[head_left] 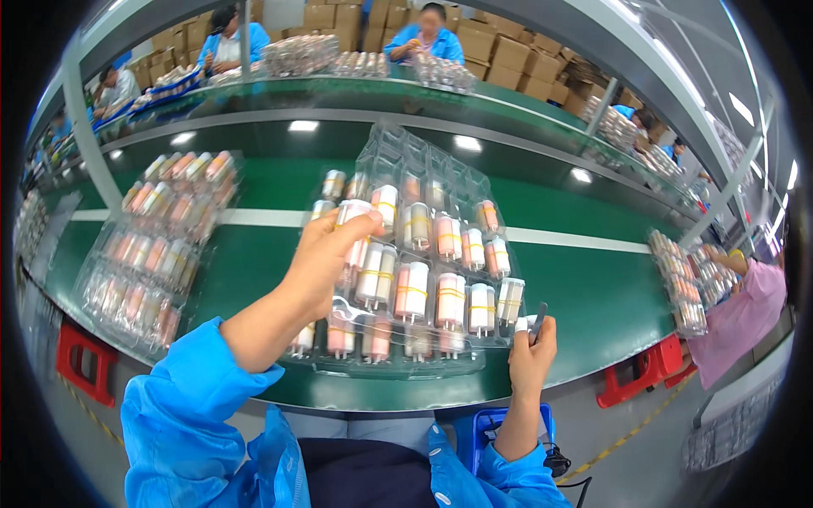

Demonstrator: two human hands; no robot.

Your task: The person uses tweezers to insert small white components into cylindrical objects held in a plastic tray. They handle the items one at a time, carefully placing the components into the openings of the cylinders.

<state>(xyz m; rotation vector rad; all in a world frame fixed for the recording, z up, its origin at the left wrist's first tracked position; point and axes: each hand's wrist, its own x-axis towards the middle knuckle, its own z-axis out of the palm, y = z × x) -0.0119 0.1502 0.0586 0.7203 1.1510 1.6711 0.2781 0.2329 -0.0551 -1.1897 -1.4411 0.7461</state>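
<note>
Two blue sleeves [182,415] are showing nearest, and just beyond, the right hand [532,356] is holding a slim dark tool [540,320], fingers narrow around it, beside the clear tray [385,140] at its near right corner. Now the left hand [326,258] is gripping a white-topped cylinder [354,209] at the tray's left side; whether that one is sitting in a slot, I cannot tell. Yellow-banded cylinders [416,227] are filling the near rows, and a lower tray [406,370] is lying underneath on the green tabletop [593,292]. Off left, more filled trays [140,271] are lying. Across the line, co-workers [445,46] are sitting before cardboard boxes [512,72].
</note>
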